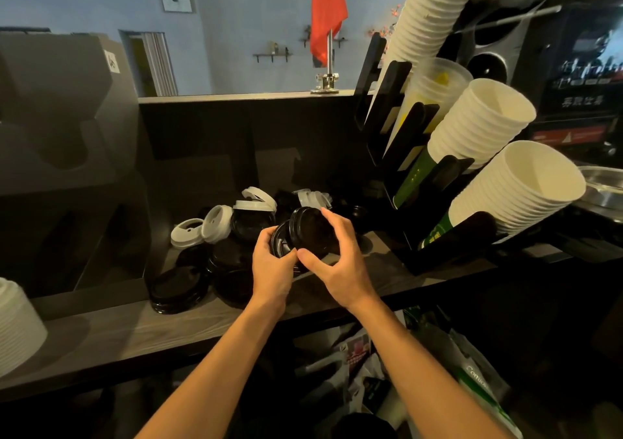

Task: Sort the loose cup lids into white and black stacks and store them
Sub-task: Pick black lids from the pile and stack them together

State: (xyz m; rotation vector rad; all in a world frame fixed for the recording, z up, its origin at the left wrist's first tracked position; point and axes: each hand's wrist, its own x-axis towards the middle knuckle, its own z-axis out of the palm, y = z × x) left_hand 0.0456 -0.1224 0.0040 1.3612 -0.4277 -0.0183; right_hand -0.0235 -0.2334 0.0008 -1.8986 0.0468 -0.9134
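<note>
Blue walls are closing off the back of the room, and a red flag [328, 10] on a metal pole is standing on the ledge above a dark partition. Below it, the wood-grain tabletop [118, 331] is carrying a heap of loose cup lids. From my end I am seeing the white lids [215, 220] lying tilted along the back and left of the heap, while the black lids [232, 256] are filling its middle. A short black stack [177, 291] is sitting at the front left, near the tabletop's edge.

Both hands are hovering just above the heap, close together. The left hand [271, 270] is gripping the first black lid [279, 241], its fingers curling round the lower rim; I cannot tell whether more lids are nested under it. The right hand [340, 260] is holding the second black lid [312, 231], with its fingers arching over the upper right rim and the thumb pressing in from below. That lid is tilting its face toward me and is overlapping the first one.

On the right, a black rack [397, 125] is holding slanted stacks of white paper cups [485, 118]. A grey machine [50, 101] is standing on the left, and another white cup stack [17, 320] is showing at the lower left edge.
</note>
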